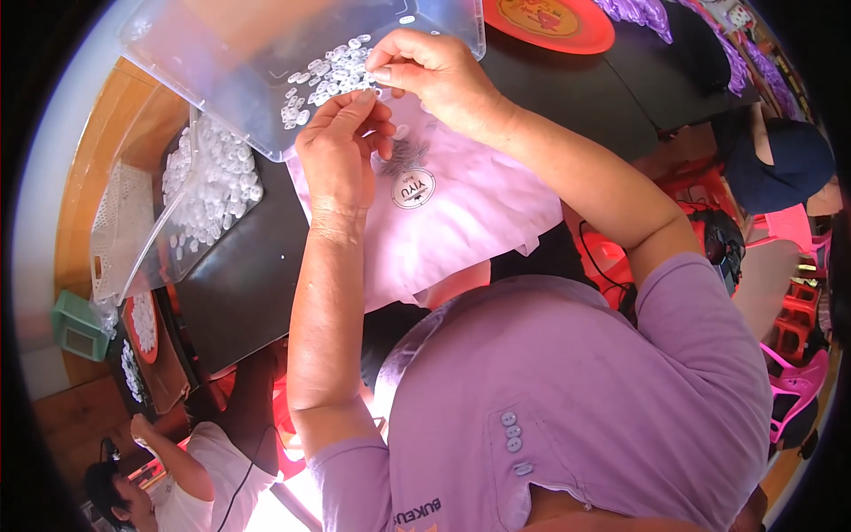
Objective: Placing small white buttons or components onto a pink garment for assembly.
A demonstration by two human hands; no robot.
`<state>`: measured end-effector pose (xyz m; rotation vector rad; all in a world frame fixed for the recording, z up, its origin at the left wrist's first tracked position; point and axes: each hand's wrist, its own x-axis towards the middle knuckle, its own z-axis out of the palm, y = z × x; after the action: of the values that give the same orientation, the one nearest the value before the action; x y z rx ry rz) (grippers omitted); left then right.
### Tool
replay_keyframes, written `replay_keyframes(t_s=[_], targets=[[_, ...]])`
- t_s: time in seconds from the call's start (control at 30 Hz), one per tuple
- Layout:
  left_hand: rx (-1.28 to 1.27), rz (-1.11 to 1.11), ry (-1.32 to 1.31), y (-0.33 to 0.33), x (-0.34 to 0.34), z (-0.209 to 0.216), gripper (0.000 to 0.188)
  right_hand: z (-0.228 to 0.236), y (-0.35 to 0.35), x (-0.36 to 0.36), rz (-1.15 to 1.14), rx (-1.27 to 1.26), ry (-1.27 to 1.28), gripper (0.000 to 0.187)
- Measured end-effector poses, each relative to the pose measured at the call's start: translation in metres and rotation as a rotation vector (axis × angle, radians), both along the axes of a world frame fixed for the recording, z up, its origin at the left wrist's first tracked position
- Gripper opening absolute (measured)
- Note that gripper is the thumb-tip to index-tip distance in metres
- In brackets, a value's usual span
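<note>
Head view: the room holds a co-worker in a white shirt [191, 483] at lower left, and red stools [795, 310] and a pink chair [800, 383] at right. The surface is a dark table [239, 297], glossy near the left forearm. On it, ahead of the person, sits a clear bin [204, 44], with a second bin [133, 213] to its left. A pink cloth [487, 195] spreads from the near bin's edge toward the lap. Beyond, at upper right, lies a red tray [596, 46] beside purple bundles [638, 16].

The left hand [341, 133] and right hand [448, 75] meet over the bin's near edge, thumbs and forefingers pinched on a small white piece [379, 91], mostly hidden by the fingertips.

Handling of this piece looks under way, not finished. Much seems left: a loose pile [332, 75] lies in the near bin and a bigger heap [217, 182] in the other. Which pieces are done, I cannot tell. Small grey bits [408, 157] rest on the cloth.
</note>
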<state>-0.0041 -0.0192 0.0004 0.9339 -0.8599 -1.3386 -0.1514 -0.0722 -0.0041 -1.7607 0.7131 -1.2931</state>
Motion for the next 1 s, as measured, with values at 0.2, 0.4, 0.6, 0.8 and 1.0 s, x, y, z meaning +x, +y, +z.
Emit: replay_keyframes(t_s=[0.2,0.4,0.6,0.8,1.0], targets=[[-0.037,0.008,-0.012,-0.0002,0.0022,0.0007,0.014,0.0061,0.0032,-0.0058,-0.115,-0.107,0.162,0.005],[-0.052,0.041,-0.069,0.0007,0.0005,0.0008,0.014,0.0007,0.0004,-0.0035,-0.141,-0.296,0.226,0.007],[-0.085,0.074,-0.216,0.0041,-0.0024,0.0023,0.016,0.0018,0.0015,-0.0046,-0.153,-0.323,0.271,0.006],[-0.116,0.086,-0.254,0.0043,-0.0047,-0.0002,0.015,0.0003,0.0011,-0.0045,-0.173,-0.357,0.249,0.007],[-0.102,0.086,-0.258,0.0038,-0.003,-0.0009,0.015,0.0017,0.0028,-0.0047,-0.155,-0.331,0.245,0.006]])
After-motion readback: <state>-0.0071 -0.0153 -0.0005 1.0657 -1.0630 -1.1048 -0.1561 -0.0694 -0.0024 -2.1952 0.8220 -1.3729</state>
